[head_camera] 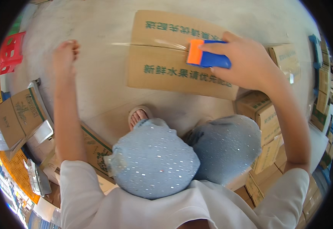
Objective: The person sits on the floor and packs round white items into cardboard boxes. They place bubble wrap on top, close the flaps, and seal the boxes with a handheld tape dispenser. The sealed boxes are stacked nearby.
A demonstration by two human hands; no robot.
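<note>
A cardboard box [166,67] with green printed writing lies on the floor before me, its long flap seam running across the top. My right hand [238,58] grips a blue and orange tape dispenser [212,54] over the right part of the box. From the dispenser's orange end, clear tape seems to stretch left along the seam and past the box's left edge. My left hand [67,51] is raised to the left of the box, its fingers curled; whether it pinches the tape's end cannot be told.
Stacked cardboard boxes [266,120] stand close on my right. At left are a red plastic stool [11,53], an opened carton [20,117] and orange plastic crates [17,171]. Another printed carton [94,146] lies beside my left knee. Blue racks line the far right.
</note>
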